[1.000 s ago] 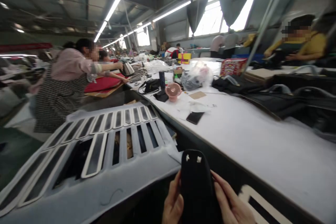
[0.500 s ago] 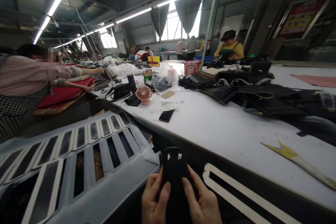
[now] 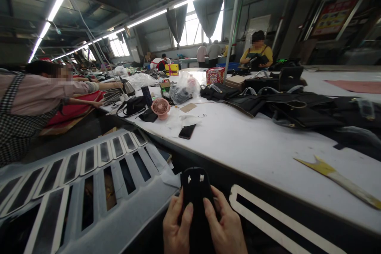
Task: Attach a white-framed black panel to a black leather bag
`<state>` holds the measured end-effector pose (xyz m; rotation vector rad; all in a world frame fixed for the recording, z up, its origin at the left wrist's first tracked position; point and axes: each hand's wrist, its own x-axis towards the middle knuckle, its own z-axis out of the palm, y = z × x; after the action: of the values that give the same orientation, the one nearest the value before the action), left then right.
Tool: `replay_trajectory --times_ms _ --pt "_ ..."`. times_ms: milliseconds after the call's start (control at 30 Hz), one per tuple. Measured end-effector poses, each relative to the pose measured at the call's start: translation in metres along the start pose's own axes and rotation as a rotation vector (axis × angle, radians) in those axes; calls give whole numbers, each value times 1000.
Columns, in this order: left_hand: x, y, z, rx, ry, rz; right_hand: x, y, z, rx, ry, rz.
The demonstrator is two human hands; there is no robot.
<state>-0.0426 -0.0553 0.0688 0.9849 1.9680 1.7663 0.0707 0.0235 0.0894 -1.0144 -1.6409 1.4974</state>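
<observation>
A long black piece with a rounded top end stands between my two hands, low in the middle of the view. Two small pale metal-looking tabs show near its top. My left hand grips its left edge, thumb on the face and fingers behind. On the opposite edge my right hand holds it the same way. The lower part runs out of the picture. Just right of my right hand lies a cream frame-shaped strip with a long slot.
At the left, a grey slotted sheet carries several pale-rimmed dark strips. The white table holds a phone, a pink fan, black bags and a yellow-ended tool. A co-worker reaches across at far left.
The view has shifted slightly, so the background sits a little further left. Both hands keep their hold on the black piece. The co-worker at left has leaned slightly lower.
</observation>
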Motion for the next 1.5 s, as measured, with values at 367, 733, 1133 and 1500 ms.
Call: replay_trajectory --times_ms 367,733,1133,1500 --pt "7 3 7 109 -87 7 7 2 -2 -184 -6 0" --pt "-3 -16 12 -2 11 -82 -2 25 4 -118 7 37" --pt "-48 -40 3 156 -33 -42 -35 43 1 -90 -51 95" --pt "-47 -31 14 171 29 -6 -26 34 -6 30 -62 127"
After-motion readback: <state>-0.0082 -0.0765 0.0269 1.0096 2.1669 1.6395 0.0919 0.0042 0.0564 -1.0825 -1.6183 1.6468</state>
